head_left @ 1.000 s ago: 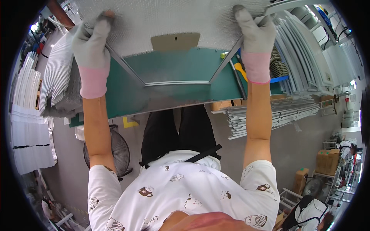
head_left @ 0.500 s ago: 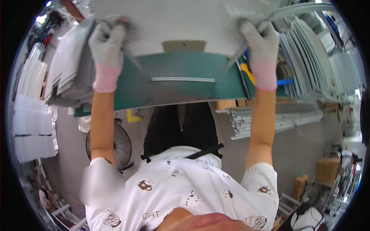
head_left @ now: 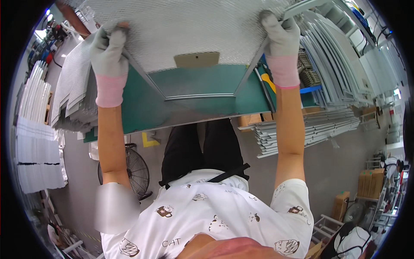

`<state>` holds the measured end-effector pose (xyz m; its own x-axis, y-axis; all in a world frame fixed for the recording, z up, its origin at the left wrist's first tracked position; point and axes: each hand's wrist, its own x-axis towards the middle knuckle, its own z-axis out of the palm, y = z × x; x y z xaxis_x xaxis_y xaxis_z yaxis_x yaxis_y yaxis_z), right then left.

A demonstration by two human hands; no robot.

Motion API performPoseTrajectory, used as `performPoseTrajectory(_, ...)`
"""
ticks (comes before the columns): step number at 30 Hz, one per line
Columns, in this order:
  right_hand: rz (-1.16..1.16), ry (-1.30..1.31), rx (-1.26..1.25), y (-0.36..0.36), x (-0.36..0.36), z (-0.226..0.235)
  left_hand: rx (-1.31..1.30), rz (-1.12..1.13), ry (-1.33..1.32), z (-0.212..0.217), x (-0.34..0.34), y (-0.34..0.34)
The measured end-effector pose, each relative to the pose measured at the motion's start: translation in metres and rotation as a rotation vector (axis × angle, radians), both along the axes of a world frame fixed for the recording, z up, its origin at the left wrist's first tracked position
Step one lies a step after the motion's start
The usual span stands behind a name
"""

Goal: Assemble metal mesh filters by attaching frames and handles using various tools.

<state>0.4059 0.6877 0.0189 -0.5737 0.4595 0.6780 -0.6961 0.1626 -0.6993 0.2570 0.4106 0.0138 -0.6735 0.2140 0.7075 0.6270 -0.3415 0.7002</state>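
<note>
Both hands wear grey-white knit gloves with pink cuffs. My left hand (head_left: 110, 52) is closed on the left edge of a silvery mesh sheet (head_left: 164, 32), its thumb lying over the face. Opposite it, my right hand (head_left: 282, 39) pinches the right edge. A thin metal frame (head_left: 200, 97) runs along the sheet's sides, and its near bar lies over the green bench top (head_left: 194, 80). The frame looks tilted, with its far part raised. A tan plate (head_left: 196, 59) with a small hole shows at the sheet's near edge. The fingers behind the sheet are hidden.
Stacked mesh sheets (head_left: 74, 82) lie left of the bench. To the right are a yellow-handled tool (head_left: 268, 82), a dark rod (head_left: 267, 95), a brown basket (head_left: 308, 73) and stacked frames (head_left: 330, 64). Metal profiles (head_left: 302, 134) and a black fan (head_left: 137, 172) are below.
Both hands and the mesh sheet have shifted slightly left in view. The frame's near bar sits a little lower and shows more plainly. Both hands keep their hold.
</note>
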Motion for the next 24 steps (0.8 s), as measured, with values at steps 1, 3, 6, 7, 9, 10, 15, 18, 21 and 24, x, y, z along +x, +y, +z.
performPoseTrajectory(1,-0.003,-0.027,-0.029,0.001,0.001,-0.005,0.023,-0.011,-0.024,-0.002,-0.004,0.000)
performPoseTrajectory(3,0.009,-0.051,-0.041,0.011,0.002,-0.006,-0.002,0.038,0.024,-0.003,-0.005,-0.001)
performPoseTrajectory(6,-0.071,-0.077,-0.001,-0.004,0.001,-0.003,-0.193,0.133,0.177,-0.007,-0.016,-0.013)
performPoseTrajectory(7,-0.162,-0.078,0.054,-0.017,0.002,0.004,-0.252,0.210,0.320,-0.010,-0.026,-0.018)
performPoseTrajectory(9,-0.185,-0.157,0.081,-0.021,0.009,0.009,-0.317,0.282,0.455,-0.014,-0.036,-0.020)
performPoseTrajectory(10,-0.192,-0.135,0.099,-0.019,0.009,0.007,-0.328,0.314,0.558,-0.014,-0.038,-0.020)
performPoseTrajectory(15,-0.173,-0.121,0.111,-0.026,0.005,0.007,-0.360,0.352,0.566,-0.014,-0.037,-0.032)
performPoseTrajectory(18,-0.269,0.000,0.150,-0.026,0.005,0.011,-0.406,0.520,0.814,-0.009,-0.060,-0.032)
performPoseTrajectory(21,-0.297,-0.119,0.157,-0.024,0.010,0.010,-0.452,0.718,1.089,-0.006,-0.079,-0.041)
performPoseTrajectory(24,-0.405,-0.127,0.180,-0.024,0.003,0.005,-0.455,0.847,1.198,-0.009,-0.079,-0.031)
